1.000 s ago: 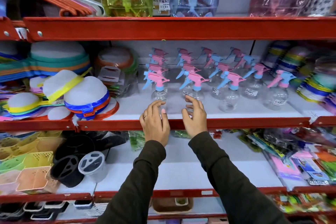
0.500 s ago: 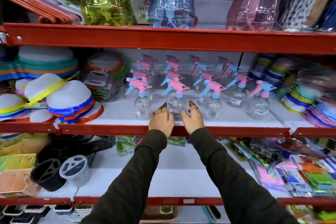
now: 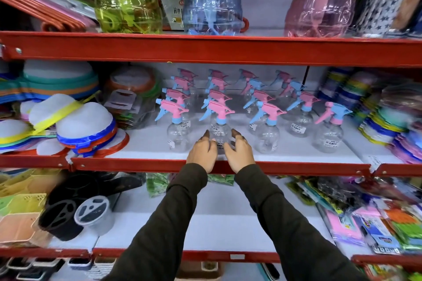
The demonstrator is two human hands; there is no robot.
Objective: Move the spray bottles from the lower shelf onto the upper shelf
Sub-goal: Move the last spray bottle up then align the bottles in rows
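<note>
Several clear spray bottles with pink and blue trigger heads stand in rows on the white middle shelf point(image 3: 296, 153). The front middle spray bottle point(image 3: 220, 131) stands upright near the red front edge. My left hand point(image 3: 202, 151) lies against its left side and my right hand point(image 3: 239, 151) against its right side, fingers loosely curved and apart. Neither hand wraps around it. Other front-row bottles stand to its left point(image 3: 179, 136) and right point(image 3: 267, 140), and one stands farther right point(image 3: 327, 137). The lower shelf point(image 3: 217, 223) under my arms is bare white in its middle.
Mesh strainers with coloured rims point(image 3: 84, 125) crowd the middle shelf's left; stacked coloured rings point(image 3: 388, 121) fill its right. Big tinted jugs point(image 3: 212, 7) stand on the top shelf. Black and grey holders point(image 3: 61, 217) sit lower left, packets point(image 3: 376, 230) lower right.
My hands have moved forward from the shelf's front edge and closed in on both sides of the front middle bottle. The view has shifted slightly; the bottles stay in place.
</note>
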